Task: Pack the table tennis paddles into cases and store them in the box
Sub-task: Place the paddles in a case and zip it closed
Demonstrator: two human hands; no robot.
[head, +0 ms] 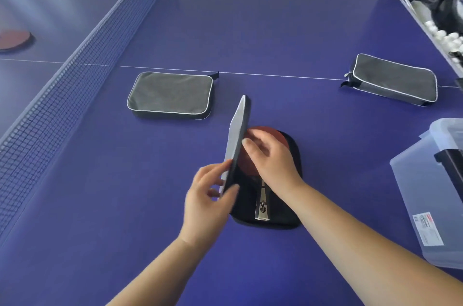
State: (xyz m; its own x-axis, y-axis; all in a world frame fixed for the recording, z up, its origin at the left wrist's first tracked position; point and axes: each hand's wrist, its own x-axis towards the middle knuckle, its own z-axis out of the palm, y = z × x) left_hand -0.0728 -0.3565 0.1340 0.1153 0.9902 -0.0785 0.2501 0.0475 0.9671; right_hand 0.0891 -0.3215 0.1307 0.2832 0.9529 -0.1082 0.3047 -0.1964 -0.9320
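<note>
The red paddle [260, 153] lies in the open case [273, 205] at centre of the blue tabletop [300, 35], long axis running 6 to 12 o'clock, handle toward 6. The left hand [208, 203] pinches the raised lid [236, 145] near its lower edge. The right hand [270, 158], reaching in from 5 o'clock, rests relaxed fingers on the blade.

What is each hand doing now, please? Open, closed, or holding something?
Left hand: holding the raised lid of the open case.
Right hand: open, fingers resting on the red paddle in the case.
</note>
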